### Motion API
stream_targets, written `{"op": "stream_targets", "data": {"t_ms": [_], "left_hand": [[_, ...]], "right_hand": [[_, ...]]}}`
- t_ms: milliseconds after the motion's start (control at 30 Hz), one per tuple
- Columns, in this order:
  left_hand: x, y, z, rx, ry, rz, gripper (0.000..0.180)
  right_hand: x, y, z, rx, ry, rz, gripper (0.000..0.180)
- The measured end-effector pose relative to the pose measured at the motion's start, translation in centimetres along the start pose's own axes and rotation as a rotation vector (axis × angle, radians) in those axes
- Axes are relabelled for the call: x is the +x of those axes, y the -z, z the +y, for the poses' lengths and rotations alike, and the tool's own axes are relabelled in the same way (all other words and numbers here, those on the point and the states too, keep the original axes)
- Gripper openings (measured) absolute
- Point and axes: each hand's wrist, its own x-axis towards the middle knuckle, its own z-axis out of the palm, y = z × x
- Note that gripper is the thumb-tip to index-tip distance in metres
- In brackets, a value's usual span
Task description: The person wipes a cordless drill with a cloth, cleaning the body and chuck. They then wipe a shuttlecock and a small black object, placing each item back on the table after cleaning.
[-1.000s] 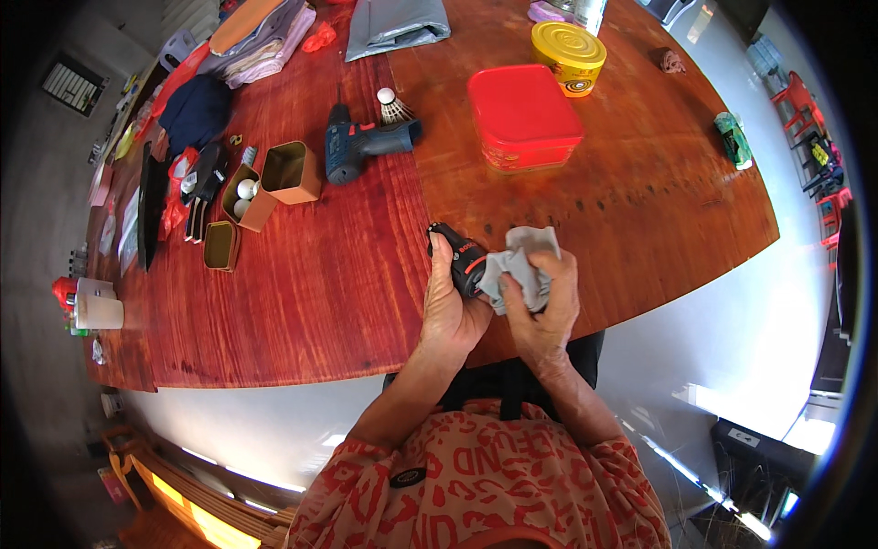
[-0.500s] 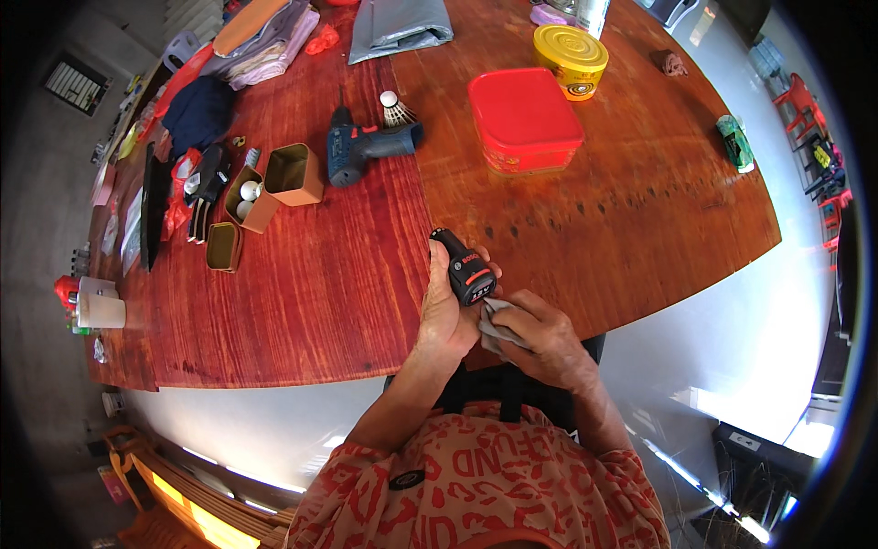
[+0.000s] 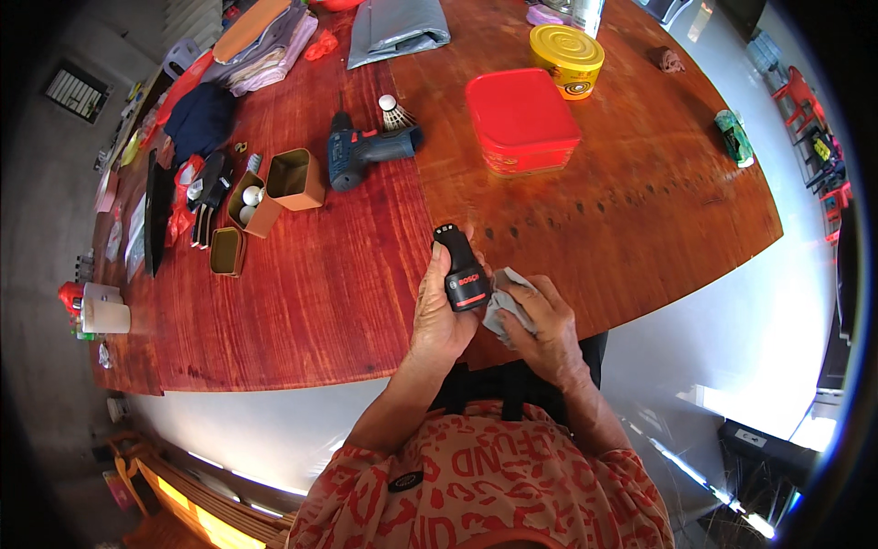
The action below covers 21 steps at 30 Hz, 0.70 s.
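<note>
My left hand (image 3: pixel 441 311) is wrapped round a black drill battery (image 3: pixel 465 274), whose narrow end with metal contacts points away from me. A red stripe runs along its wide end. Just to the right, my right hand (image 3: pixel 546 334) grips a crumpled grey cloth (image 3: pixel 508 306) close beside the battery's wide end. Both hands are above the near edge of the wooden table (image 3: pixel 293 311). Beyond them a blue cordless drill (image 3: pixel 366 151) lies on its side, next to a shuttlecock (image 3: pixel 395 113).
A red-lidded box (image 3: pixel 523 114) and a round yellow tin (image 3: pixel 569 55) stand at the far right. On the left are open tins (image 3: pixel 294 178), one holding white balls (image 3: pixel 251 195), and a black pouch (image 3: pixel 212 178). A folded grey sheet (image 3: pixel 398 32) lies at the back.
The battery has been turned more upright in my left hand, with its side now facing up. My right hand has shifted slightly right with the cloth, which is more spread out.
</note>
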Motion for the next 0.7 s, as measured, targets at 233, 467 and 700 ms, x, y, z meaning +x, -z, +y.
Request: {"op": "stream_targets", "data": {"t_ms": [233,467,700], "left_hand": [[-0.8,-1.9,-0.9,-0.096,0.018,-0.067,0.050],[-0.9,0.1,-1.4,0.008,0.036,-0.172,0.057],[-1.1,-0.5,-1.2,0.027,-0.027,-0.179,0.053]], "right_hand": [[2.2,1.2,-2.3,-0.019,0.106,0.144,0.031],[1.8,-1.3,-1.6,0.200,-0.092,0.182,0.023],[1.2,-2.3,0.2,0.344,-0.123,0.135,0.019]]}}
